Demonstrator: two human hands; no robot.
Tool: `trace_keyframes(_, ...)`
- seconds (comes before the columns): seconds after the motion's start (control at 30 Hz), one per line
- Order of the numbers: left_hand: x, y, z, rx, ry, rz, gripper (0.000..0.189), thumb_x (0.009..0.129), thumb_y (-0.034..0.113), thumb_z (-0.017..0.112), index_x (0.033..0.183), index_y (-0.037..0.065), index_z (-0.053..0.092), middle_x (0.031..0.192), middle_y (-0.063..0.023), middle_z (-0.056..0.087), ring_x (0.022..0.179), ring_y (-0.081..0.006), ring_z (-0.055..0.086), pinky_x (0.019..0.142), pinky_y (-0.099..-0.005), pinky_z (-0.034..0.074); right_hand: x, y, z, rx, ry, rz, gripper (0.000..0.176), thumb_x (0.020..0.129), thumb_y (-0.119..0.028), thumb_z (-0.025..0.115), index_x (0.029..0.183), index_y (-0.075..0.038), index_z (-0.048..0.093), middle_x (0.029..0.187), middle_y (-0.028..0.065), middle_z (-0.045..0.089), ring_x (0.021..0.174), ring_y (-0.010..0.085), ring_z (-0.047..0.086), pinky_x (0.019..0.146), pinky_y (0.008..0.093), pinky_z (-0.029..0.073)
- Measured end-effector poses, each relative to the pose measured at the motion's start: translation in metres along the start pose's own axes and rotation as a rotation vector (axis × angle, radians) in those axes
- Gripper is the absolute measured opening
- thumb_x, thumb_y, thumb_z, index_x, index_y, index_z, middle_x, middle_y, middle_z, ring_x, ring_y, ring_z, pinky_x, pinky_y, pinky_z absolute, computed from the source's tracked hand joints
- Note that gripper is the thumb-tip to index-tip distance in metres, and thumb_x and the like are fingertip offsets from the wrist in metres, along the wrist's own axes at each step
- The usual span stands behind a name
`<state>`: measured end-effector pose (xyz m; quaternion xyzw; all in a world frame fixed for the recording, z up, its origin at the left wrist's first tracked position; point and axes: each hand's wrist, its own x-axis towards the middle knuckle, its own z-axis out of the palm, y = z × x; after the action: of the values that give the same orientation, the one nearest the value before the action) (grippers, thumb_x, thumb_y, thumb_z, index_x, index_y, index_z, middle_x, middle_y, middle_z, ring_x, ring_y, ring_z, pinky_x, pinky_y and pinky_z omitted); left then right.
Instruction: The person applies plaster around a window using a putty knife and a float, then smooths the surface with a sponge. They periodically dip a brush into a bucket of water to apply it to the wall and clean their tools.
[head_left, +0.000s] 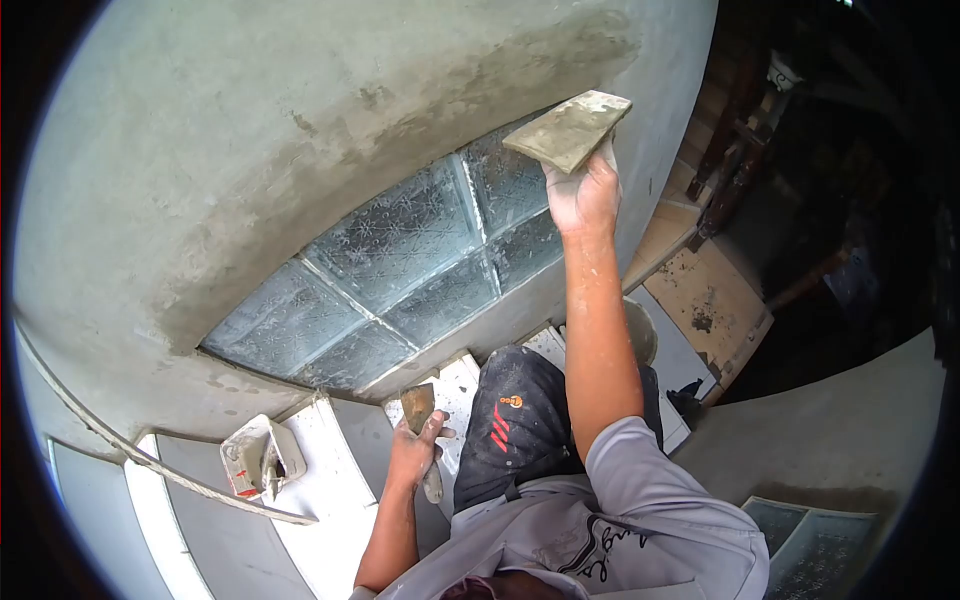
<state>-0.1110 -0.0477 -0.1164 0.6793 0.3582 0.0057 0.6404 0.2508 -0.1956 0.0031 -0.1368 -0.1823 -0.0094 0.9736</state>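
Observation:
My right hand (585,190) is raised on an outstretched arm, gripping a plastering float (570,130) from underneath. Grey plaster smears cover the float's flat board, which overlaps the top edge of the glass-block window (400,240). The float's handle is hidden behind the board and fingers. Lower down, my left hand (412,452) is wrapped round a putty knife (418,403), its stained blade pointing up toward the window. The knife's handle end shows below the fist. Above the glass blocks, the curved wall (250,130) carries a darker, damp-looking band of plaster.
White stair treads (330,470) run below the window. On them stands a plaster-stained white container (262,455) with a tool in it. A rope (150,460) curves across the lower left. Behind my right arm are a bucket (641,332) and a speckled board (705,310).

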Motion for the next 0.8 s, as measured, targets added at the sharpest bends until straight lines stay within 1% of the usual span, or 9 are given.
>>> trace_keyframes(0.17, 0.004, -0.007, -0.002, -0.002, -0.015, -0.007, 0.035, 0.098, 0.034, 0.067, 0.109, 0.001, 0.060, 0.079, -0.0094, 0.071, 0.059, -0.0102, 0.056, 0.053, -0.0260, 0.043, -0.004, 0.007, 0.010, 0.025, 0.037, 0.013, 0.045, 0.100, -0.008, 0.044, 0.146, -0.012, 0.043, 0.141, 0.0121, 0.051, 0.130, 0.0323, 0.051, 0.108, 0.0524, 0.045)
trace_keyframes(0.27, 0.005, -0.006, -0.005, 0.062, -0.042, -0.037, 0.042, 0.098, 0.038, 0.067, 0.110, -0.002, 0.062, 0.089, -0.0123, 0.071, 0.057, -0.0116, 0.055, 0.048, -0.0255, 0.041, -0.013, 0.009, 0.020, 0.012, 0.088, 0.040, 0.045, 0.101, -0.009, 0.044, 0.145, -0.012, 0.043, 0.141, 0.0123, 0.051, 0.130, 0.0322, 0.051, 0.106, 0.0510, 0.046)
trace_keyframes(0.37, 0.003, -0.007, -0.003, 0.008, -0.007, 0.004, 0.042, 0.098, 0.039, 0.067, 0.110, -0.002, 0.063, 0.080, -0.0114, 0.071, 0.050, -0.0098, 0.047, 0.048, -0.0253, 0.040, -0.022, 0.013, 0.030, -0.004, 0.075, 0.047, 0.044, 0.100, -0.010, 0.045, 0.144, -0.011, 0.044, 0.141, 0.0124, 0.051, 0.129, 0.0311, 0.051, 0.105, 0.0490, 0.046)
trace_keyframes(0.47, 0.001, -0.004, -0.005, 0.017, -0.026, 0.000, 0.044, 0.096, 0.040, 0.068, 0.109, -0.001, 0.063, 0.082, -0.0123, 0.071, 0.051, -0.0099, 0.049, 0.048, -0.0257, 0.040, -0.033, 0.019, 0.037, -0.003, 0.095, 0.075, 0.046, 0.099, -0.009, 0.045, 0.145, -0.011, 0.044, 0.142, 0.0126, 0.051, 0.129, 0.0308, 0.051, 0.104, 0.0479, 0.045)
trace_keyframes(0.57, 0.003, -0.011, -0.003, -0.027, -0.023, 0.080, 0.045, 0.095, 0.042, 0.069, 0.109, -0.001, 0.063, 0.082, -0.0126, 0.071, 0.051, -0.0099, 0.050, 0.048, -0.0257, 0.041, -0.045, 0.028, 0.043, 0.018, 0.089, 0.086, 0.049, 0.097, -0.005, 0.045, 0.146, -0.011, 0.043, 0.143, 0.0126, 0.050, 0.130, 0.0307, 0.051, 0.105, 0.0488, 0.044)
trace_keyframes(0.67, -0.004, 0.003, -0.004, -0.012, -0.058, 0.010, 0.044, 0.095, 0.040, 0.070, 0.109, -0.001, 0.063, 0.083, -0.0119, 0.071, 0.052, -0.0097, 0.051, 0.049, -0.0252, 0.042, -0.059, 0.037, 0.046, 0.052, 0.020, 0.132, 0.049, 0.098, -0.001, 0.051, 0.146, -0.009, 0.043, 0.141, 0.0090, 0.051, 0.130, 0.0257, 0.050, 0.111, 0.0462, 0.041)
trace_keyframes(0.8, -0.004, -0.002, -0.004, -0.048, -0.042, 0.045, 0.043, 0.095, 0.040, 0.069, 0.109, -0.001, 0.062, 0.082, -0.0105, 0.071, 0.052, -0.0091, 0.050, 0.049, -0.0248, 0.041, -0.080, 0.051, 0.064, 0.033, 0.049, 0.110, 0.048, 0.099, -0.002, 0.051, 0.146, -0.009, 0.043, 0.139, 0.0083, 0.052, 0.128, 0.0246, 0.051, 0.111, 0.0450, 0.041)
